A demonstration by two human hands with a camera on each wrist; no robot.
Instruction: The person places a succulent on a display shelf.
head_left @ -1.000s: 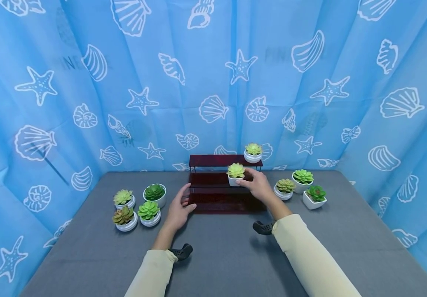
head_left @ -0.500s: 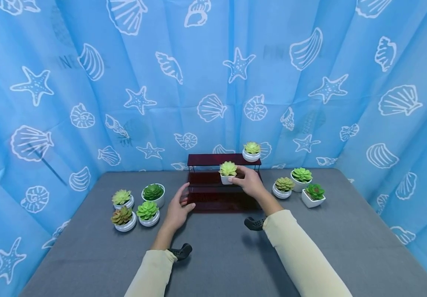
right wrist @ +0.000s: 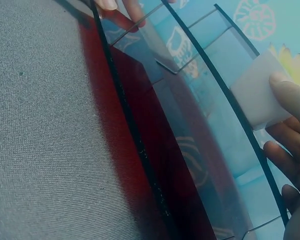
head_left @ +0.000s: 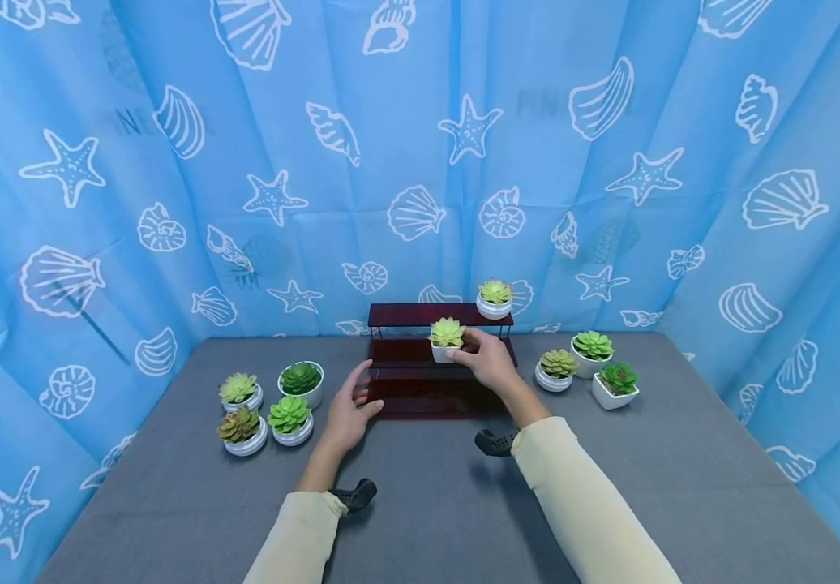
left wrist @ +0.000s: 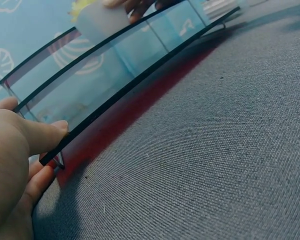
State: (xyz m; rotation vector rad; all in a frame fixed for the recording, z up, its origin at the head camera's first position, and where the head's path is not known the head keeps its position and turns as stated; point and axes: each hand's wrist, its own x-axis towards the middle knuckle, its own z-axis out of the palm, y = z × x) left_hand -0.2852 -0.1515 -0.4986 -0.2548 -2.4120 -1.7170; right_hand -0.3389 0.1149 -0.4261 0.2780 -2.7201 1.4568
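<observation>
A dark red see-through three-tier display stand (head_left: 420,397) stands at the middle back of the table. My left hand (head_left: 348,418) holds its left end, the thumb (left wrist: 52,131) on the lowest tier's edge and fingers below and beside it. My right hand (head_left: 491,361) pinches the white square pot of a light green succulent (head_left: 447,339), kept upright at the middle tier. In the right wrist view the pot's (right wrist: 262,92) base is right at that tier's front edge. Another light green succulent (head_left: 495,298), in a round white pot, sits at the top tier's right end.
Left of the stand, several potted succulents group together, among them a dark green one (head_left: 301,383) and a reddish one (head_left: 242,430). On the right are three more: a yellowish one (head_left: 556,370), a bright green one (head_left: 592,346) and a square-potted one (head_left: 615,385). A shell-patterned curtain (head_left: 362,203) hangs behind.
My right hand has moved left along the middle tier with the potted succulent, mostly in the first half second. My left hand stays at the stand's left end.
</observation>
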